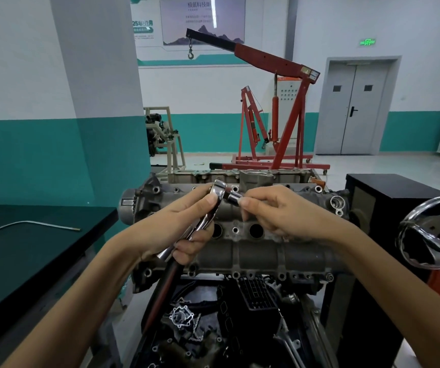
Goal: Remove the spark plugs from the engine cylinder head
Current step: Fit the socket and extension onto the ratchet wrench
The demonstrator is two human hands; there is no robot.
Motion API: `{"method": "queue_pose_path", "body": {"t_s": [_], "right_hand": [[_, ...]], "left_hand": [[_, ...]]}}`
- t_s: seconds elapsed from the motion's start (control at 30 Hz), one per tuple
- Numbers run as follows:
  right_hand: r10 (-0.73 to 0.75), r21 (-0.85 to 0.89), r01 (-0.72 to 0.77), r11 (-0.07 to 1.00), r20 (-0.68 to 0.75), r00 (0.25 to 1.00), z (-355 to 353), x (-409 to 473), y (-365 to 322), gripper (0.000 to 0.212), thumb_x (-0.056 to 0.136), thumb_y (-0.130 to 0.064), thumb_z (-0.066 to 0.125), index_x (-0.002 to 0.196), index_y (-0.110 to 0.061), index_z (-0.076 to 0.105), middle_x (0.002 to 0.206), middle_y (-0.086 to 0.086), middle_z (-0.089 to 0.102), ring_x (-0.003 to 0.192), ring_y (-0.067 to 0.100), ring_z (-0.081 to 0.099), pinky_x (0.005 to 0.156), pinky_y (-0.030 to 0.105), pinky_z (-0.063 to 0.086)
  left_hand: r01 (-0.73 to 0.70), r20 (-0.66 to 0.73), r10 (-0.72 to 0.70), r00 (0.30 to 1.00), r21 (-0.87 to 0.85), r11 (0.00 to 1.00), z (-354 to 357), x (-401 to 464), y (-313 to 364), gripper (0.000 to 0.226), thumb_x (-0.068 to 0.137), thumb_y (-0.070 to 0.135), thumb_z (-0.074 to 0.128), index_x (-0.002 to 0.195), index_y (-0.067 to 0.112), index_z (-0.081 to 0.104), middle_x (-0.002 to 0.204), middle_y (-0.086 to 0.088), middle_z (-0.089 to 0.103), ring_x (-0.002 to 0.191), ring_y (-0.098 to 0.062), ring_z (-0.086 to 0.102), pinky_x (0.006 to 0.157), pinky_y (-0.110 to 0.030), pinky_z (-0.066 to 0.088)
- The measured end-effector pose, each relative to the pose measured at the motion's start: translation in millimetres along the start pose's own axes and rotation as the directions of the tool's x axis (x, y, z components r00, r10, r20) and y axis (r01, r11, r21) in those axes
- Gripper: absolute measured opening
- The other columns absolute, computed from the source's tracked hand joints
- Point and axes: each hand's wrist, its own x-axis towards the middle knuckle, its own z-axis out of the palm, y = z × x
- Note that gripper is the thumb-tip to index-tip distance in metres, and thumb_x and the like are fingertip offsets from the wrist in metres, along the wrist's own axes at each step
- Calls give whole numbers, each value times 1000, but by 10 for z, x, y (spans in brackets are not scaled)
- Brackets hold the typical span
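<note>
The grey engine cylinder head lies across the stand in front of me, with round spark plug wells open along its middle. My left hand grips a chrome ratchet wrench by its shaft, head raised above the cylinder head, its dark red-striped handle trailing down toward me. My right hand pinches a short chrome socket seated at the ratchet head. No spark plug is visible; the wells look dark inside.
A dark bench with a bent metal tube stands at my left. A black cabinet and a chrome emblem ring sit at my right. Loose engine parts lie in the tray below. A red engine hoist stands behind.
</note>
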Motion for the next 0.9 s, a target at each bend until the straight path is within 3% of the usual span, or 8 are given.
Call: {"method": "queue_pose_path", "body": {"t_s": [0.17,0.33,0.47,0.53,0.6,0.7,0.77,0.9], "right_hand": [[208,228,-276,934,282,936,-106,1,-1,38,83,-55,44,78,-18,53,47,-5,28,34,8,18,32,13,17],[335,223,-473,852,461,822,-182,76,-54,41,81,-58,42,80,-18,51,48,-8,23,34,4,15,30,10,15],[330,148,-391,908,321,888,-135,10,-34,49,79,-62,42,89,-16,55,50,-8,32,38,7,21,32,15,18],[296,98,-319,943,194,935,-90,-30,-16,50,72,-63,51,88,-17,55,53,-6,41,41,8,30,35,17,25],[160,-23,-159,987,49,986,-24,-43,23,39,79,-52,55,87,-13,57,61,3,48,47,12,40,45,22,36],[-44,-302,10,953,-107,993,47,-46,95,19,91,-35,49,84,-19,57,71,-3,58,64,12,53,64,31,43],[-109,-307,63,950,-136,985,91,-65,117,17,93,-31,47,85,-19,57,71,-4,58,65,13,53,63,35,43],[-191,-282,136,950,-176,966,116,-73,124,18,93,-27,49,87,-13,59,68,-2,58,60,14,52,58,33,42]], "left_hand": [[-1,1,1,1000,30,1000,32,-18,-40,36,88,49,42,123,40,45,56,2,34,37,-7,25,38,-13,27],[-2,5,2,1000,1,1000,40,-10,-112,34,91,48,41,124,41,45,56,2,35,37,-7,24,38,-13,27],[-16,21,17,1000,-46,999,10,44,-188,34,92,52,45,123,37,46,57,3,37,37,-7,27,38,-14,29],[19,-90,-21,996,-18,1000,-33,177,-248,32,96,47,43,120,27,51,60,-1,35,34,-9,29,38,-16,30],[107,-198,-105,975,-2,994,-48,238,-284,37,97,43,42,109,10,54,60,-5,34,30,-12,31,40,-18,30],[133,-2,-142,990,-331,934,-67,275,-375,73,77,70,55,118,10,54,51,-3,39,31,-12,30,36,-16,31],[139,174,-68,982,-438,888,-119,201,-416,66,82,68,52,117,12,55,52,-2,45,32,-11,36,35,-18,34],[176,348,57,936,-599,781,-80,223,-332,43,93,52,47,103,11,59,60,-2,53,37,-8,44,35,-18,34]]}}
